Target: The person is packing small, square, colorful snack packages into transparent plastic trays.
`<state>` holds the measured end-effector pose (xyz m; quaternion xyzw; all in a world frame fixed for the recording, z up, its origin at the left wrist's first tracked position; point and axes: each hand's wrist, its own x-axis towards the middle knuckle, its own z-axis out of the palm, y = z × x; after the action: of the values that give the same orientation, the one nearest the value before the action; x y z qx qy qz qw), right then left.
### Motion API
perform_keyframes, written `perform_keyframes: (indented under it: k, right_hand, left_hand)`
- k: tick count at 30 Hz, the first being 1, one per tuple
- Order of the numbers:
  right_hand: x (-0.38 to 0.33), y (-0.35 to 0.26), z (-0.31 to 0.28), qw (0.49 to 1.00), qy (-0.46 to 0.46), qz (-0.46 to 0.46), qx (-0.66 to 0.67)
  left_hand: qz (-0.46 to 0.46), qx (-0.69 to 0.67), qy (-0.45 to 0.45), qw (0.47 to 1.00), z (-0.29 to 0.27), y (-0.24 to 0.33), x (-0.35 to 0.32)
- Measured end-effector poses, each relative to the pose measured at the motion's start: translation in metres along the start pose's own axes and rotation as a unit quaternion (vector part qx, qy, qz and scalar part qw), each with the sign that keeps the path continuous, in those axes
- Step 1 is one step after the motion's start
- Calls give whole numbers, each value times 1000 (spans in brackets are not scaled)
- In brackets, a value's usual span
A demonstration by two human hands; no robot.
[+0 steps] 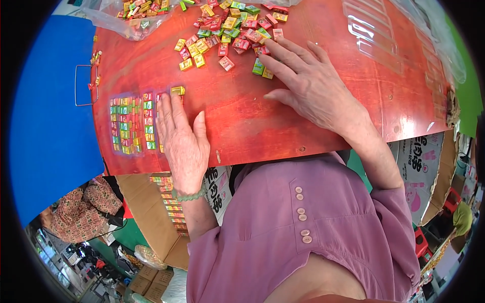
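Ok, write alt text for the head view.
Two bare hands rest flat on a red table: the left hand beside neat rows of small coloured boxes, the right hand reaching into a loose pile of boxes. A purple shirt fills the lower frame.

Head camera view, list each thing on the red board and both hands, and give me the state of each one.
Left hand: flat on the board, palm down, fingertips at the sorted rows.
Right hand: spread flat, fingers at the loose pile.
Sorted candy rows: lined up in neat columns.
Yellow candy: single, at the left fingertips.
Loose candy pile: scattered, unsorted.
Clear plastic bag: open, holding more candies.
Red board: lying flat, glossy.
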<state>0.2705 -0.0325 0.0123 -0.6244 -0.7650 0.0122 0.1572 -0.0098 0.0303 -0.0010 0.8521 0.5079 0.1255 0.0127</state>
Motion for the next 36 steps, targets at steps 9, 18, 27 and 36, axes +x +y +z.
perform_keyframes:
  k: [9, 18, 27, 36]
  right_hand:
    - [24, 8, 27, 999, 48, -2, 18]
    - [-14, 11, 6, 999, 2, 2, 47]
    - [-49, 11, -1, 996, 22, 42, 76]
    - [-69, 15, -13, 985, 71, 86, 133]
  left_hand:
    - [87, -15, 31, 996, 18, 13, 80]
    - [130, -60, -57, 988, 6, 60, 56]
    - [199, -157, -89, 963, 9, 96, 18]
    - [174, -277, -65, 943, 13, 94, 6]
